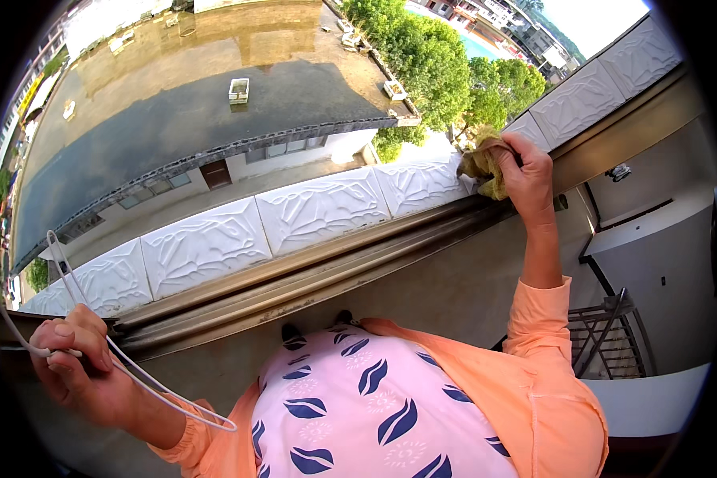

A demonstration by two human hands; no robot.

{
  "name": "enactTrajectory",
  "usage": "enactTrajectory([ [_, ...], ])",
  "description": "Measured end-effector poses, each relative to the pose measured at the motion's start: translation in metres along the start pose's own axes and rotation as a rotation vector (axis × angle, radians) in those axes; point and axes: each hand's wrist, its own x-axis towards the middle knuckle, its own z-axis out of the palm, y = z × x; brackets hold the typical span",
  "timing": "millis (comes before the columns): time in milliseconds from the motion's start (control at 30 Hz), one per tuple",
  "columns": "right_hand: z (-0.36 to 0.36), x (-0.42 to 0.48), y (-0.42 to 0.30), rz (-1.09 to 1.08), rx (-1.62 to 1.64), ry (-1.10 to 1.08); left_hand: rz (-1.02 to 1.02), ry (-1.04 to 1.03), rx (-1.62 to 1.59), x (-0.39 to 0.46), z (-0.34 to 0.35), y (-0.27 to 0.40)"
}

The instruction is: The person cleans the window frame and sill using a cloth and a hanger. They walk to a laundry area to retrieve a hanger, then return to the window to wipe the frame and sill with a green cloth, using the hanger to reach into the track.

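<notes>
At the right, my right hand [529, 173] grips a crumpled, dirty yellow-green cloth [489, 162] at the corner where the window frame's sliding track [310, 266] meets the side. The cloth touches the corner by the white embossed tiles [322, 209] of the outer ledge. My left hand [83, 370], at the lower left, pinches a thin white cable [173, 397] between thumb and fingers. Loops of the cable hang past the wrist and stand up above the hand.
Beyond the tiled ledge lies a drop, with a wet flat roof [173, 113] and green trees [418, 60] outside. A brown window frame [633, 143] runs along the right. Behind my right arm stands a dark metal rack [609, 343] near a white wall [663, 269].
</notes>
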Motion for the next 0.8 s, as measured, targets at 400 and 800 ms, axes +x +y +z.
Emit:
enactTrajectory([
  [400,0.154,-0.040,-0.073,-0.572,0.333,-0.717,-0.226,0.097,0.142,-0.049,0.011,-0.027],
  [800,0.052,0.002,0.111,-0.134,-0.365,-0.527,-0.376,-0.200,0.968,-0.065,0.044,-0.025],
])
